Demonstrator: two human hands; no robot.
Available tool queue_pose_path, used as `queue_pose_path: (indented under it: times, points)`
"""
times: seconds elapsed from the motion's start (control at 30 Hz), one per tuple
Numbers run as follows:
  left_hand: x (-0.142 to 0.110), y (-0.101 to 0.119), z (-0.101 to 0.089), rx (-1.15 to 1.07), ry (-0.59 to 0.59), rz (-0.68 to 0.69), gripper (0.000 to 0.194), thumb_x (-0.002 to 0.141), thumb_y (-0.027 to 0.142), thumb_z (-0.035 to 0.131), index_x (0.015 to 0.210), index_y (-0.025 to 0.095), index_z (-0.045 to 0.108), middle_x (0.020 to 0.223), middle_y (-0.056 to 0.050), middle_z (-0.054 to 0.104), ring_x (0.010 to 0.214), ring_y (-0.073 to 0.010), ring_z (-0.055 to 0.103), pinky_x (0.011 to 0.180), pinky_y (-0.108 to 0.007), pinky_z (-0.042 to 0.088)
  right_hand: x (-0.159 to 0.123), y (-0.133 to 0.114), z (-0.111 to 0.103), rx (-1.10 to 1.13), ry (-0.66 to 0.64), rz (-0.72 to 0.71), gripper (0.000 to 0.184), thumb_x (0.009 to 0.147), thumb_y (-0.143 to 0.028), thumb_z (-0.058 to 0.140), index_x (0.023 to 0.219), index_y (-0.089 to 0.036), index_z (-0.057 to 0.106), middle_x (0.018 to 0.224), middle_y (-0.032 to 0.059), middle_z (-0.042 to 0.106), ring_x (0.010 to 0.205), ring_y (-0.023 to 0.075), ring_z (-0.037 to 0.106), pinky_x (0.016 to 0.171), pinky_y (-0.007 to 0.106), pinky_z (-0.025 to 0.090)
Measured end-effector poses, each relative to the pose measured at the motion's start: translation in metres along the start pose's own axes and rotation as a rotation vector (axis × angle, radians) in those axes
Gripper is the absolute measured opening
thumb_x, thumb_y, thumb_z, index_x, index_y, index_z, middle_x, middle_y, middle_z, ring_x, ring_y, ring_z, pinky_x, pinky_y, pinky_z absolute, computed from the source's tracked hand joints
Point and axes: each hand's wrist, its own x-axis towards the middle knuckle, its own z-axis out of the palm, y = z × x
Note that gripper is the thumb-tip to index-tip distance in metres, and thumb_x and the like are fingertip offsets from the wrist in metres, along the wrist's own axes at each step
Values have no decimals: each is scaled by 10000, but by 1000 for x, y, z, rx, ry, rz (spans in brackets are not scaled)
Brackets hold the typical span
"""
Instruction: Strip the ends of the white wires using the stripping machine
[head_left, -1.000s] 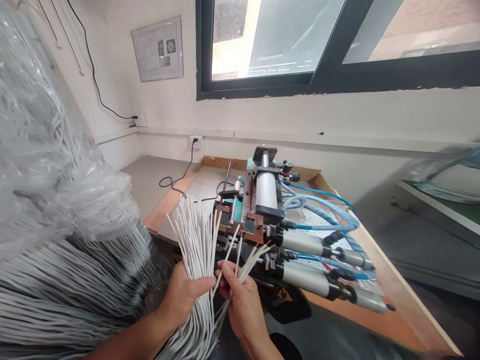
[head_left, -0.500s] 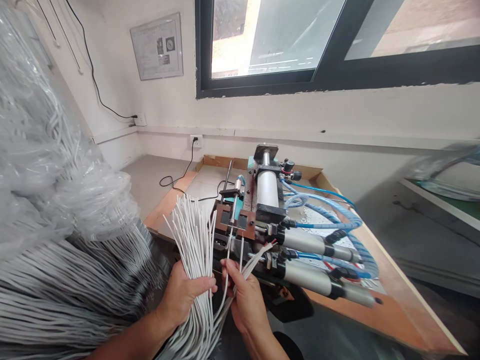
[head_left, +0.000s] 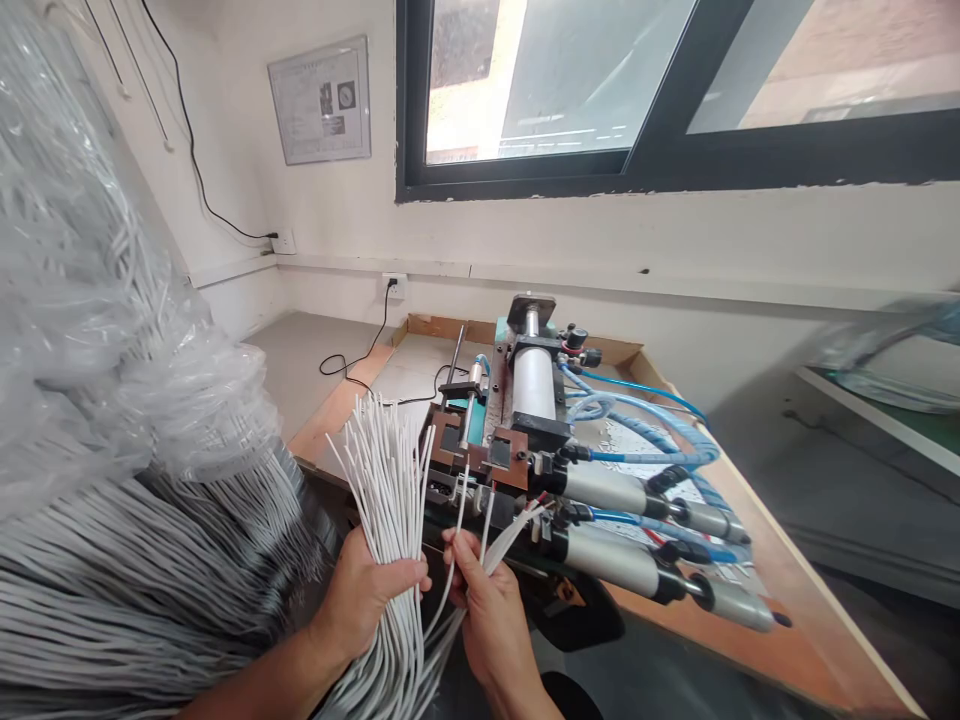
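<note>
My left hand (head_left: 364, 590) is wrapped round a thick bundle of thin white cables (head_left: 386, 490), their cut ends fanned upward. Close to its right, my right hand (head_left: 491, 610) pinches a single cable (head_left: 460, 505) between thumb and fingers, its end pointing up at the machine's jaws. Another cable with a reddish tip and a small bunch of cables (head_left: 514, 535) with red inner wires bared at the ends also run through my right hand. Just beyond stands a pneumatic wire-stripping machine (head_left: 534, 385). Its brown jaw plates (head_left: 510, 458) are apart.
Two silver air cylinders (head_left: 607, 560) with blue hoses (head_left: 652, 455) extend right over the wood-edged bench (head_left: 817, 640). White scraps lie behind them. On the left hang large masses of grey cables (head_left: 135, 580) partly wrapped in clear plastic (head_left: 127, 330). A window (head_left: 540, 90) is above.
The machine's right brown plate has slid right, away from the left one, and the cylinders' rear rods now stick out. A reddish tip now shows on one cable. Both hands keep their holds.
</note>
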Motion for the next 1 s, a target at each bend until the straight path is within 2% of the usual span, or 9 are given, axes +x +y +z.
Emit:
queue_pose_path:
  times: [0.3,0.53,0.7,0.83,0.9,1.0]
  points:
    - [-1,4,4,-29,45,-25,120,568,105,648,666,124,581,560,1,590,506,-144,559,484,-249,441,9,-8,5,60,-70,57,293,596,-414,697,665,-132,651,523,-35,425,436,60,287,400,182,177]
    - [0,2,1,-46,43,-8,95,593,117,637,684,114,612,543,-8,606,500,-138,554,476,-246,437,11,-8,4,50,-81,56,285,605,-413,692,665,-139,642,515,-40,429,429,60,277,408,194,157]
    - [4,6,-1,-118,38,-37,144,566,159,697,662,118,597,495,7,590,453,-122,532,451,-245,430,0,-6,-5,60,-250,75,258,699,-397,630,704,-139,612,476,-49,429,407,45,220,414,199,131]
    - [4,11,-3,-159,-3,-77,147,578,162,686,695,89,635,551,-47,645,498,-142,577,450,-230,423,-16,-1,-13,2,-429,134,267,730,-401,600,692,-137,587,405,-37,463,375,35,185,405,198,102]
    - [3,14,-3,-199,-29,-118,207,570,159,684,763,88,653,658,-83,680,580,-175,614,444,-224,425,-22,3,-14,-17,-476,178,287,725,-414,600,675,-132,583,384,-39,451,364,32,178,399,196,105]
    - [1,15,-3,-256,-120,-185,191,576,199,671,727,83,652,616,-88,669,467,-162,583,390,-244,420,-28,7,-13,-5,-502,275,321,681,-447,630,633,-135,573,353,-69,369,352,35,170,392,193,126]
